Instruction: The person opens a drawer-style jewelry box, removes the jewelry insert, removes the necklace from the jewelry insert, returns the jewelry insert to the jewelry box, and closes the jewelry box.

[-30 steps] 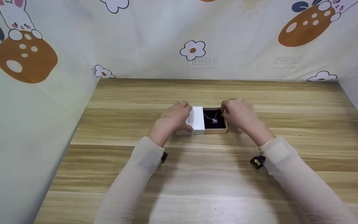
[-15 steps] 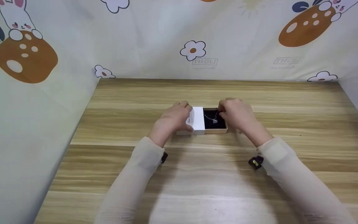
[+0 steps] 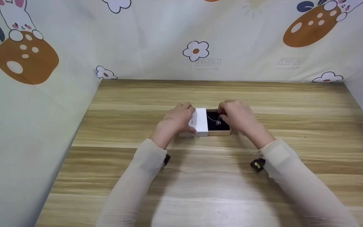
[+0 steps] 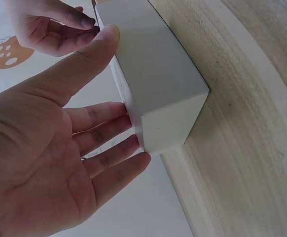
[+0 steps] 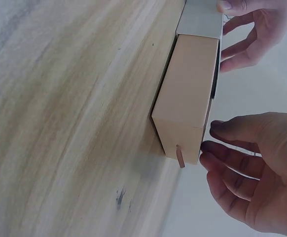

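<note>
A small jewelry box lies on the table. Its white sleeve (image 3: 202, 122) covers the left part, and the tan tray (image 3: 220, 133) sticks out to the right. On the tray's black insert (image 3: 212, 126) lies a silver necklace (image 3: 218, 122) with a small pendant. My left hand (image 3: 173, 121) holds the sleeve, thumb at the near edge and fingers across the top toward the far side. My right hand (image 3: 238, 115) is bent over the tray's right end, fingertips at the insert beside the pendant. In the right wrist view its thumb and index finger (image 5: 232, 157) are apart.
A short ribbon tab (image 5: 180, 157) hangs from the tray's end wall. The wood-grain table (image 3: 200, 183) meets a printed cloth backdrop (image 3: 156, 47) behind the box. Small cameras (image 3: 258, 164) are strapped at both wrists.
My right hand has shifted slightly left, from the tray's right end to over the insert near the pendant. The left hand, sleeve and tray have stayed in place.
</note>
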### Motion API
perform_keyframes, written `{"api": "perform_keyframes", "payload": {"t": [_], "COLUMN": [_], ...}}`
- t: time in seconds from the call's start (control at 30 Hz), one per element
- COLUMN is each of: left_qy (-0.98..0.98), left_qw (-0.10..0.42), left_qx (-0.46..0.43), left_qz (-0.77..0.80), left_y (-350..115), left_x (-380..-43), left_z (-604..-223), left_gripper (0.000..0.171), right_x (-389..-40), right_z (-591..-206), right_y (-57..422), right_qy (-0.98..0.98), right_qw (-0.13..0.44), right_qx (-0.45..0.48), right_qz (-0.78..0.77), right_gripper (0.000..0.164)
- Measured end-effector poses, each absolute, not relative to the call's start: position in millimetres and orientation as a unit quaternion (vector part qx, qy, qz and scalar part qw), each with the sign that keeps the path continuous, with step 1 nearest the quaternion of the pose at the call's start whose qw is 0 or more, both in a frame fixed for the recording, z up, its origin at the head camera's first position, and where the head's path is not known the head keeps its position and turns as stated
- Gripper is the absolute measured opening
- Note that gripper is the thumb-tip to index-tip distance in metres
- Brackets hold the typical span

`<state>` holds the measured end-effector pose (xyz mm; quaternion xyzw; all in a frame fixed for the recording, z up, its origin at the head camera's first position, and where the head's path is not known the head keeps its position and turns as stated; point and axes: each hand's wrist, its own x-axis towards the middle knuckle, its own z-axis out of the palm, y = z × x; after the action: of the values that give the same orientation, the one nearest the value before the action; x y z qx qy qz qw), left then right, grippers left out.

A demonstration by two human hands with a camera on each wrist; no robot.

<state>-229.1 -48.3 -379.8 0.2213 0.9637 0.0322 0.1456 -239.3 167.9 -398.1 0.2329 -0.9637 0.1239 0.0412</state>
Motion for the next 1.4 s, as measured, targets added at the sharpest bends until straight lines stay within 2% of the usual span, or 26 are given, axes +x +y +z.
{"api": "perform_keyframes", "payload": {"t": [0.4,1.4], "left_qy": [0.963,0.964], "left_qw": [0.143,0.147], "left_qx": [0.226,0.218], "left_qz": [0.035,0.032], "left_y": [-48.1,-48.8], "left_x": [-227.8,-228.2], "left_z": [-378.6,-379.6], "left_gripper": [0.076,0.078], "right_x": [-238.7,-240.8], "right_z": [-401.6,-407.8], "right_y": [165.5,161.8], "right_qy": [-0.96,-0.953], "right_qw": [0.026,0.032], "right_qx": [0.253,0.291], "right_qz": [0.116,0.074], "right_gripper": [0.011,0.032]}}
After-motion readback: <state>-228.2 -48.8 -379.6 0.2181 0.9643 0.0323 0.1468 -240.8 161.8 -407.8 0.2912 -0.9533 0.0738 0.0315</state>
